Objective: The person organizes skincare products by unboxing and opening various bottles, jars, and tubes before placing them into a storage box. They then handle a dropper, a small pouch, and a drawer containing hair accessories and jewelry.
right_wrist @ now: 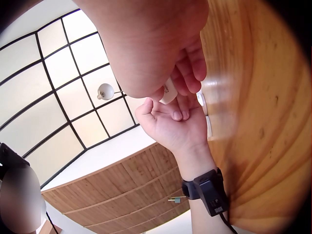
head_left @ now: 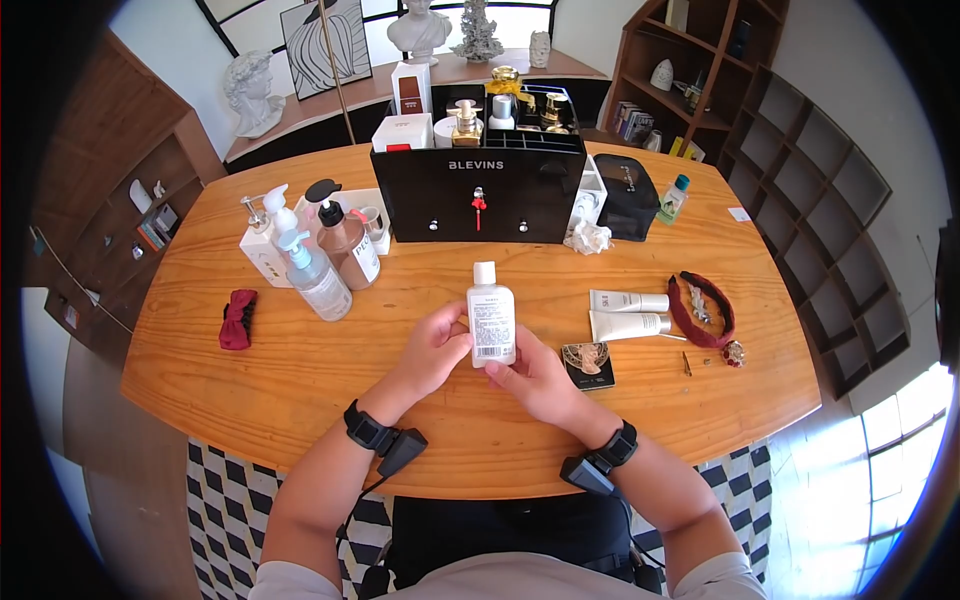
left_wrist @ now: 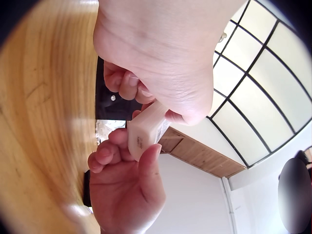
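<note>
A small white bottle (head_left: pixel 491 325) with a white cap and a printed back label is held upright over the front half of the table. My left hand (head_left: pixel 440 348) holds its left side, the thumb on the edge of the label. On the other side, my right hand (head_left: pixel 538 378) grips the lower right corner, thumb at the base. From the left wrist, the flat bottom of the bottle (left_wrist: pixel 143 134) shows between both hands. In the right wrist view my right hand (right_wrist: pixel 156 53) hides most of it. A black compact (head_left: pixel 588 366) with a gold ornament lies beside my right hand.
A black cosmetics organizer (head_left: pixel 430 195) stands at the back. Pump bottles (head_left: pixel 322 285) and a red bow (head_left: pixel 237 320) are at left. At right lie two tubes (head_left: pixel 630 325), a dark red headband (head_left: pixel 727 330) and small hair clips; behind them stands a black pouch (head_left: pixel 630 200).
</note>
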Tool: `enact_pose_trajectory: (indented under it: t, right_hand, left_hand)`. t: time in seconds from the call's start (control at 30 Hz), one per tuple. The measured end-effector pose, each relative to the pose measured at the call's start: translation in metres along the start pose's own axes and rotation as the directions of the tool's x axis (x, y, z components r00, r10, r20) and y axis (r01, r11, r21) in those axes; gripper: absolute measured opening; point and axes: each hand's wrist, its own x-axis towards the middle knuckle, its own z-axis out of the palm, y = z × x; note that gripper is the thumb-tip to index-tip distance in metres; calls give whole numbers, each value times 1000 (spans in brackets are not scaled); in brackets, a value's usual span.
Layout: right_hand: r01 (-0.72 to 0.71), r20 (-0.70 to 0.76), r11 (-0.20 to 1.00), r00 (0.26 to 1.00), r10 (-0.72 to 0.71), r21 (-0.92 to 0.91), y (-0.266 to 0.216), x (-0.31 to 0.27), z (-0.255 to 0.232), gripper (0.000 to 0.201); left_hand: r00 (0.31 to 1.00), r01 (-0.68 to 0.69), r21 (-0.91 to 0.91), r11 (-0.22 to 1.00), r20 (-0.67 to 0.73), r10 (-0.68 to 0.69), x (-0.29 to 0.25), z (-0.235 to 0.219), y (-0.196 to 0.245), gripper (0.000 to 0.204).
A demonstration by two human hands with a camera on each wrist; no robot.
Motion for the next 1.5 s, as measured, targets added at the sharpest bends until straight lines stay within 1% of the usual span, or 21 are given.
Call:
enact_pose_trajectory:
  t: [0.13,0.23,0.43,0.57,0.63,0.73,1.03,1.13,1.23,1.33,1.43,1.5]
  right_hand:
    - [-1,-1,1000,1000,1,-27,0,0,0,34]
    - [15,-4,999,1000,-15,-36,2,1,0,34]
    - [18,-16,1000,1000,-19,-25,3,1,0,34]
    - [20,-15,998,1000,-21,-67,0,0,0,33]
    - [24,-17,998,1000,-25,-58,3,0,-1,33]
    - [22,-19,998,1000,-24,-60,2,1,0,32]
    - [14,-25,997,1000,-16,-78,1,1,0,33]
    - [14,-33,998,999,-16,-69,4,1,0,34]
    - [17,-31,998,999,-19,-67,7,2,-2,34]
    - [11,-30,998,999,-13,-65,6,2,-1,33]
    - [6,-27,998,1000,-8,-69,5,2,-2,33]
    - [3,-24,998,1000,-5,-68,5,1,-2,33]
  left_hand:
    - [1000,5,-10,1000,-6,-5,-1,1,3,42]
    - [999,37,48,998,3,-37,-1,-3,-1,42]
    - [999,22,21,1000,-24,-21,0,2,2,42]
    - [1000,9,15,1000,-10,-9,0,1,1,42]
    - [1000,8,5,1000,-7,-8,0,1,1,41]
    - [1000,18,26,1000,-6,-18,1,-1,0,41]
    - [999,30,4,1000,-36,-30,1,-1,-2,41]
    - [999,30,23,999,-25,-30,0,1,4,41]
    - [999,53,64,997,-10,-53,0,-2,-3,41]
    - [998,55,61,997,-15,-54,0,-1,-2,40]
    - [998,46,18,999,-42,-45,0,2,1,39]
    - [999,46,25,999,-29,-45,0,0,-1,40]
